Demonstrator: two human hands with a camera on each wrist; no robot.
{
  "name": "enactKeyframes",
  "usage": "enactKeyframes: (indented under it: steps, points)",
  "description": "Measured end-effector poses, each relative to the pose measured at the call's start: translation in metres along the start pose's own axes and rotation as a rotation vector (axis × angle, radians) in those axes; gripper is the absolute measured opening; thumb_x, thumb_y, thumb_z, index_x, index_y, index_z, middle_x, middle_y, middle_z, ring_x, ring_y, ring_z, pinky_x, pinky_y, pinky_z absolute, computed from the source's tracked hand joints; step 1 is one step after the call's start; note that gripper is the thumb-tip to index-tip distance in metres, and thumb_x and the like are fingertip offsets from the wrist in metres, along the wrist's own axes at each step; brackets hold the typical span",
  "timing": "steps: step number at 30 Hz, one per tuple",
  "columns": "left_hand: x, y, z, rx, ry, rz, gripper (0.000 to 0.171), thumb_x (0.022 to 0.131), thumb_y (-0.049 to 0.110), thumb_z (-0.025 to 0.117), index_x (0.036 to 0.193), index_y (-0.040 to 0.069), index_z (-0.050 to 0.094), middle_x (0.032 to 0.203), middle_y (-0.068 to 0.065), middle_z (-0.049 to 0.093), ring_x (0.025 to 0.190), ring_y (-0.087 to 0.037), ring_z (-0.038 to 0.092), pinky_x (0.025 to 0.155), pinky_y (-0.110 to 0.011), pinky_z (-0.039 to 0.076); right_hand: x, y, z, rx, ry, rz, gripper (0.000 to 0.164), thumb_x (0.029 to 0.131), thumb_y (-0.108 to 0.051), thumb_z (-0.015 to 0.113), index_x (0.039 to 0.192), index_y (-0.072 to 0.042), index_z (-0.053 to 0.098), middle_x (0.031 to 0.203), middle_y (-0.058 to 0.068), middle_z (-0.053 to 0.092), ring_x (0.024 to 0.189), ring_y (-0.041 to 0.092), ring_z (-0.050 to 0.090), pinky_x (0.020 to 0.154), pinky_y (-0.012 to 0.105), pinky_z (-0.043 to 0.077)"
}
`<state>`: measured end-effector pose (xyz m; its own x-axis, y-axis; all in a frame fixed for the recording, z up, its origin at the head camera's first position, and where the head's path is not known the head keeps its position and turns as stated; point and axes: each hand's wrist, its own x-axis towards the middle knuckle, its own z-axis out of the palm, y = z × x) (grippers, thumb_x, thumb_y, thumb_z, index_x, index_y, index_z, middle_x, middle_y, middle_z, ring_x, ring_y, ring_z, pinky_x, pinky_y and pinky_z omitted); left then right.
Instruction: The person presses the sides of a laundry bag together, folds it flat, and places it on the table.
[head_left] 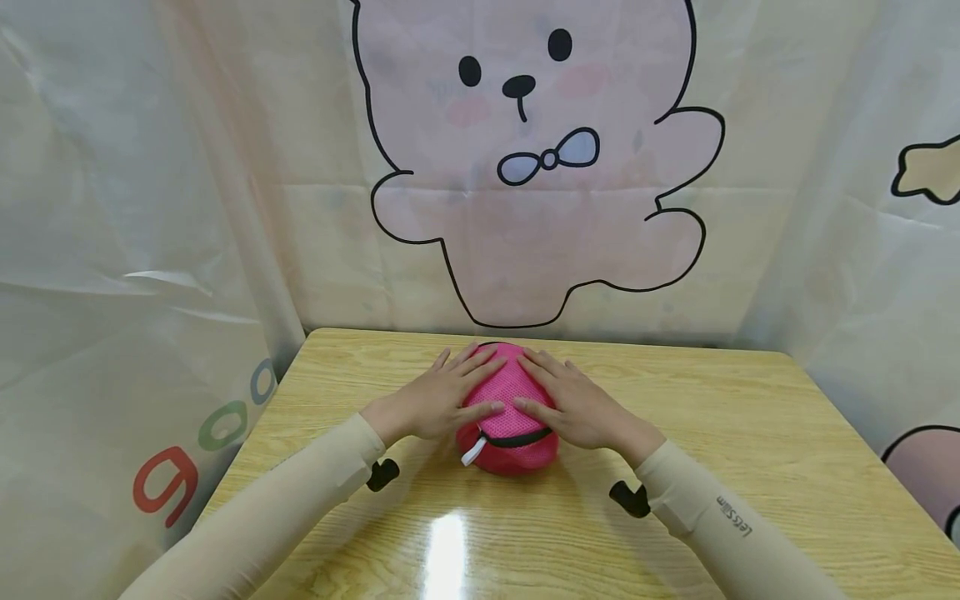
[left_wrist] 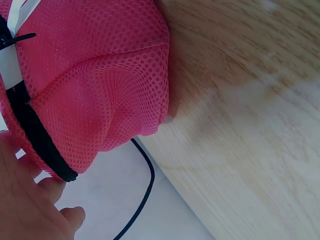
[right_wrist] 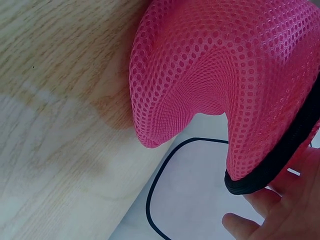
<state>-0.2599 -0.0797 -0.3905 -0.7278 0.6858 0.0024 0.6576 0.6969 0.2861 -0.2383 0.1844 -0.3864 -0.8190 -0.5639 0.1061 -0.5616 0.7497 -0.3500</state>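
"Where do you have the pink mesh bag (head_left: 512,385)?"

"Near the counter's (head_left: 712,400) far edge, directly between my left grip (head_left: 429,402) and my right grip (head_left: 591,407). Both touch it, so I can't call either nearer."

"Clenched on it?"

"No, I read both as released: fingers extended, laid over the upper sides from left and right, thumbs pointing at each other across the front."

"Its long axis?"

"I can't pick one out; from the head view it looks roundish. I'd go by the black band (head_left: 517,439), which runs crosswise low on the front, facing me, below both thumbs. The white tab (head_left: 474,452) hangs at its left end, on the left grip's side."
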Motion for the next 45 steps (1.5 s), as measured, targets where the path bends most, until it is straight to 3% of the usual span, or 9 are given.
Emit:
enactKeyframes:
  steps: [13,45]
  points:
    - [0.0,0.0,0.008,-0.01,0.0,0.001,0.084,0.101,0.074,0.037,0.168,0.028,0.014,0.176,0.0,0.01,0.164,-0.026,-0.001,0.13,-0.061,0.005,-0.003,0.003,0.006,0.032,-0.007,0.019,0.077,0.104,-0.053,0.056,0.163,-0.009,0.032,0.171,0.012,0.027,0.159,0.038,0.024,0.127,0.065,0.017]
    - [0.0,-0.002,0.024,-0.03,-0.012,0.022,0.085,0.103,0.069,0.039,0.168,0.021,0.014,0.176,-0.002,0.012,0.164,-0.03,0.001,0.13,-0.06,0.009,-0.007,0.01,0.021,0.037,-0.046,0.027,0.08,0.103,-0.057,0.055,0.164,-0.01,0.031,0.171,0.012,0.028,0.157,0.039,0.028,0.126,0.065,0.018]
